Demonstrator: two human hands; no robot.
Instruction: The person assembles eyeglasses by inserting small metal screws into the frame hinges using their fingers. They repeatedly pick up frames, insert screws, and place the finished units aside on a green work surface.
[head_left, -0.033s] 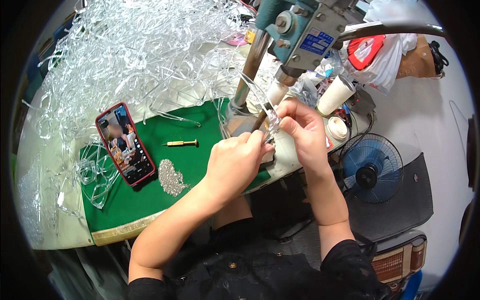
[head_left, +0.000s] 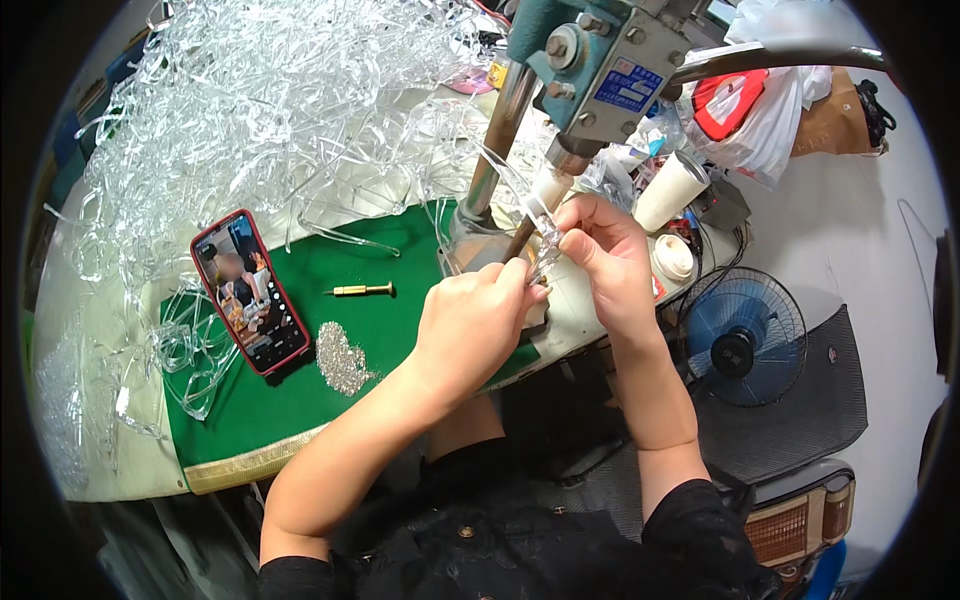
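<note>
Under the green bench press (head_left: 600, 60), my left hand (head_left: 470, 325) and my right hand (head_left: 610, 260) are both closed on a clear plastic glasses frame (head_left: 546, 235). The left fingers pinch its lower part, and the right thumb and forefinger grip its right side. One thin clear arm sticks up beside the white-sleeved spindle (head_left: 550, 187). The tip of the spindle is close to the frame; whether they touch I cannot tell. To the left, on a green mat (head_left: 400, 320), lie a small brass screwdriver (head_left: 360, 291) and a heap of tiny silvery metal parts (head_left: 343, 360).
A large tangle of clear glasses frames (head_left: 270, 110) covers the back left. A red-cased phone (head_left: 250, 295) stands tilted on the mat. Right of the press are a white cup (head_left: 672, 192), a round white lid (head_left: 675, 258) and plastic bags (head_left: 770, 110). A fan (head_left: 740, 340) stands lower right.
The press head sits slightly lower and further left. The picture on the phone screen differs. Both hands keep nearly the same place and grip.
</note>
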